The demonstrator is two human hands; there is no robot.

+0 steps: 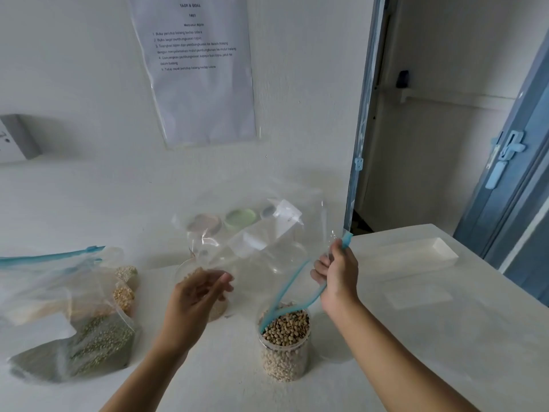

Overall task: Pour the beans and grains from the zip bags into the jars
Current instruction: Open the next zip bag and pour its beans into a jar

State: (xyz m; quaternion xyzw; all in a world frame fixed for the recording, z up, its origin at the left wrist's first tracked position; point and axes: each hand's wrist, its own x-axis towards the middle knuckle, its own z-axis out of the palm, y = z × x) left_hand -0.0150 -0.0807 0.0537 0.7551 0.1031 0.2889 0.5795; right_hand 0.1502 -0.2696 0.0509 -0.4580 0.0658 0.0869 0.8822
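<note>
Clear zip bag veils lids; filled bags left of bean jar

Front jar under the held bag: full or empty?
Full. Beans reach the open rim of the jar, and the clear zip bag above it looks empty.

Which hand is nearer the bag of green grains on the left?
Left. The left hand hovers open just right of the green-grain bag; the right hand is farther right, beyond the bean jar, gripping the clear bag by its blue zipper.
</note>
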